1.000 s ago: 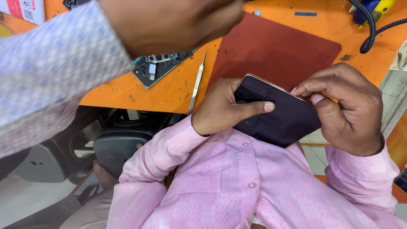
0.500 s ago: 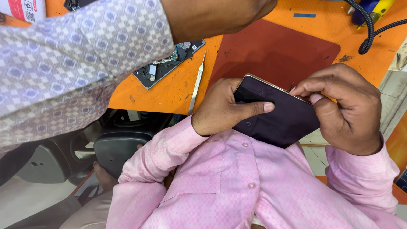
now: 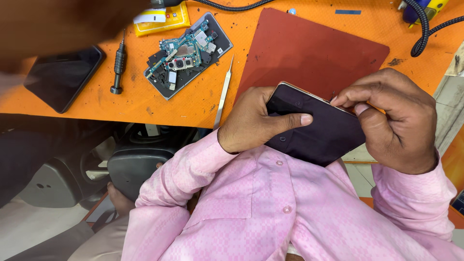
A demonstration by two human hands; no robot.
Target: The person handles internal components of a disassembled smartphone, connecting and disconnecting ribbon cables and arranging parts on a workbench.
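Since a moment ago, another person's sleeve has cleared the bench, baring an opened phone [image 3: 187, 53] at ten o'clock. Left hand [image 3: 256, 121] grips the dark phone [image 3: 316, 125] against the pink shirt [image 3: 270, 208]; right hand [image 3: 391, 121] pinches its two-o'clock edge.

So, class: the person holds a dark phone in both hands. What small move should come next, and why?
Probably slide the right hand fingertips along the phone top edge: they already pinch that pale rim, while the left hand braces the phone with its thumb across the glass.
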